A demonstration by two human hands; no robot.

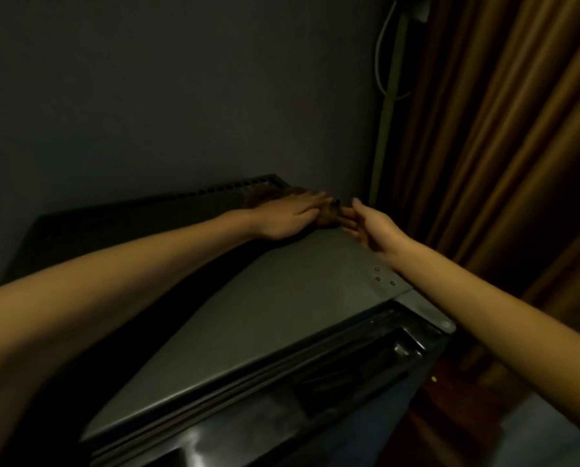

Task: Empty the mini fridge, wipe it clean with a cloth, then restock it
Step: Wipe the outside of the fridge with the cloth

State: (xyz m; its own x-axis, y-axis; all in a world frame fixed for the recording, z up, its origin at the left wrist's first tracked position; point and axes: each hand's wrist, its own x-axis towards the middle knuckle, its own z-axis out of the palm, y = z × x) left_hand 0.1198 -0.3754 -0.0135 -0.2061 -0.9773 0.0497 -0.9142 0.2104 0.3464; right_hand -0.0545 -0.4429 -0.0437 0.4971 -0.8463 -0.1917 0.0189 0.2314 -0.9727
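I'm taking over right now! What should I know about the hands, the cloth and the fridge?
Left hand: flat with straight fingers, resting on what looks like a brown cloth at the far right corner of the fridge top.
Right hand: open and holding nothing, fingertips beside the cloth.
Done: cannot tell. The inside of the fridge is out of view and the picture is dark.
Left: probably look inside first, then empty, wipe and restock as needed.

My single head view looks forward and down, close over the mini fridge [281, 298] top, facing the wall [147, 96].
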